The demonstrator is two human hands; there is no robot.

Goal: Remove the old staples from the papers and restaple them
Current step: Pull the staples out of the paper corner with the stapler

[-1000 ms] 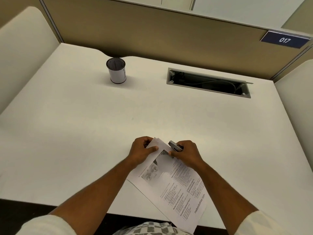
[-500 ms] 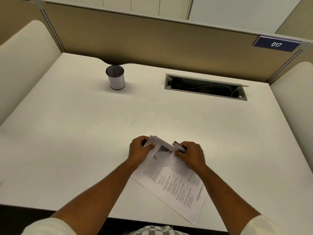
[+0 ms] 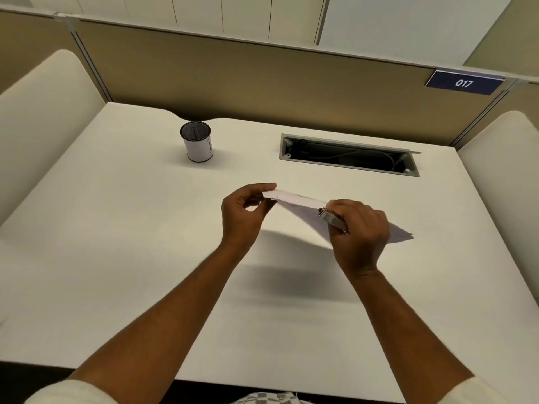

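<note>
- Above the desk (image 3: 122, 258), lifted clear of it: papers (image 3: 294, 199), seen nearly edge-on.
- Left hand (image 3: 242, 217): pinching the papers' left corner between thumb and fingertips.
- Right hand (image 3: 360, 231): curled round a metal stapler (image 3: 331, 218), its nose at the papers' edge.
- Half a second ago: papers flat on the desk, print facing up; now raised and turned.
- Far left: cup (image 3: 197, 141), unmoved.

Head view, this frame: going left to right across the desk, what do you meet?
Cup → left hand, pinching one end of the papers → right hand, gripping a small metal stapler at the papers' other end. The open cable slot lies farther back, spanning the middle to the right.
</note>
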